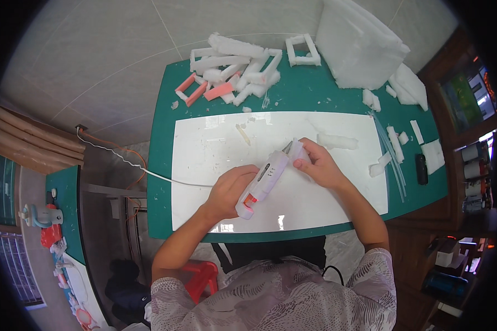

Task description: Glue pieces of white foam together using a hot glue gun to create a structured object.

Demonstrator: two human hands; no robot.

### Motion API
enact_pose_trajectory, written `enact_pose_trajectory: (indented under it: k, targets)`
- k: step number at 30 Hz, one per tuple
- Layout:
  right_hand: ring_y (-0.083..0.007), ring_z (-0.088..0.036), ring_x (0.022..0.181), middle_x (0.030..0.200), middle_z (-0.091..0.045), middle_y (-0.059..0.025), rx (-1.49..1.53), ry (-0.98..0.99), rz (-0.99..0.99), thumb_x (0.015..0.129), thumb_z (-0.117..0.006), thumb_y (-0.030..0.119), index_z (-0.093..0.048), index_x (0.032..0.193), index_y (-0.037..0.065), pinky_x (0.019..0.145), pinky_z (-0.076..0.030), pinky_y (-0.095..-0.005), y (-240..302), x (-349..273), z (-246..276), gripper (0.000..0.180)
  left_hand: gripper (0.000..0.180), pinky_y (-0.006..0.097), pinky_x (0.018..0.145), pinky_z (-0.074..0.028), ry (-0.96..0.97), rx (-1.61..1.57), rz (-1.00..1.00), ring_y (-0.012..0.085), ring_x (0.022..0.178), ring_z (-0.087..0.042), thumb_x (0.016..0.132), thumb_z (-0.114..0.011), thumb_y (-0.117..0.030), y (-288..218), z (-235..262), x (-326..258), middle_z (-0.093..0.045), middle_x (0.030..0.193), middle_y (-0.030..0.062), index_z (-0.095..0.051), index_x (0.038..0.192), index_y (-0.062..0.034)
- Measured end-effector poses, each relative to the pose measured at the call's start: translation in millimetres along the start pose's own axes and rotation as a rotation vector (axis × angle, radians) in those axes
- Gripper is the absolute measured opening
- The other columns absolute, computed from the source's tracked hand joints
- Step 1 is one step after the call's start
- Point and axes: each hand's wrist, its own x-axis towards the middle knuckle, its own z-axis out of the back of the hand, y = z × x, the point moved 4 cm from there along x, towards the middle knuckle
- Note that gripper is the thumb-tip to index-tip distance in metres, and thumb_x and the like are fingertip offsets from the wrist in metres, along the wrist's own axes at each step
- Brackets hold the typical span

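My left hand (230, 193) is closed round the handle of a white hot glue gun (270, 175), which lies tilted with its nozzle toward the upper right. Between the thumb and fingers of my right hand (321, 164) is a small white foam piece (297, 150). The foam is close against the gun's metal nozzle; whether they touch I cannot tell. Under both hands lies a glossy white board (204, 143). A short tan stick (243, 134) and a strip of white wadding (337, 142) rest on that board.
A white cord (176, 181) runs in from the left. Piled white and pink foam frames (232, 69) stand at the back of the green table (163, 132). A large white wadding block (359, 47) sits back right. Clear glue sticks (391, 157) and a black object (421, 169) lie rightward.
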Motion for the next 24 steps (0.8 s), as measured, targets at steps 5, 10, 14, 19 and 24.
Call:
enact_pose_trajectory:
  k: [5,10,14,19,24]
  targets:
    - [-0.0129,-0.059,0.093,0.1,-0.065,-0.0054,-0.052,-0.021,0.038,0.091,-0.066,0.017,-0.06,0.114,0.003,0.086,-0.046,-0.0281,2.1,0.7,0.3,0.028,0.05,0.04,0.083,-0.053,0.009,0.083,-0.039,0.035,0.096,-0.065,0.063,-0.076,-0.012,-2.9,-0.6,1.4,-0.064,0.111,0.0198,-0.061,0.108,0.0049]
    - [-0.0135,-0.06,0.095,0.104,-0.067,-0.0071,-0.141,-0.054,0.033,0.091,-0.066,0.017,-0.062,0.115,0.002,0.087,-0.047,-0.0282,10.4,2.0,3.5,0.029,0.054,0.04,0.083,-0.052,0.023,0.153,-0.016,0.035,0.097,-0.064,0.062,-0.078,-0.014,-0.4,-2.3,1.9,-0.063,0.112,0.02,-0.061,0.109,0.0047]
    - [-0.0124,-0.059,0.096,0.105,-0.066,-0.0063,-0.145,-0.067,-0.021,0.093,-0.065,0.019,-0.061,0.117,0.0,0.088,-0.046,-0.0274,10.0,2.8,5.6,0.031,0.059,0.041,0.085,-0.052,0.06,0.162,0.018,0.0356,0.1,-0.063,0.059,-0.08,-0.015,1.7,-1.3,2.4,-0.062,0.115,0.0202,-0.06,0.11,0.0052]
    - [-0.0113,-0.056,0.099,0.107,-0.064,-0.0052,-0.051,-0.048,-0.05,0.095,-0.062,0.021,-0.059,0.12,0.0,0.09,-0.044,-0.0272,4.0,2.3,4.5,0.033,0.06,0.041,0.085,-0.052,0.056,0.166,0.014,0.0357,0.1,-0.063,0.059,-0.081,-0.015,1.8,-1.8,1.9,-0.062,0.115,0.0201,-0.06,0.111,0.0053]
    - [-0.0074,-0.058,0.093,0.101,-0.066,-0.0025,0.106,-0.023,-0.141,0.096,-0.062,0.02,-0.061,0.119,0.0,0.083,-0.047,-0.0231,6.5,1.9,2.6,0.03,0.058,0.04,0.083,-0.052,0.046,0.18,0.0,0.0354,0.098,-0.063,0.06,-0.08,-0.016,1.1,-2.6,2.4,-0.062,0.114,0.0202,-0.06,0.11,0.0059]
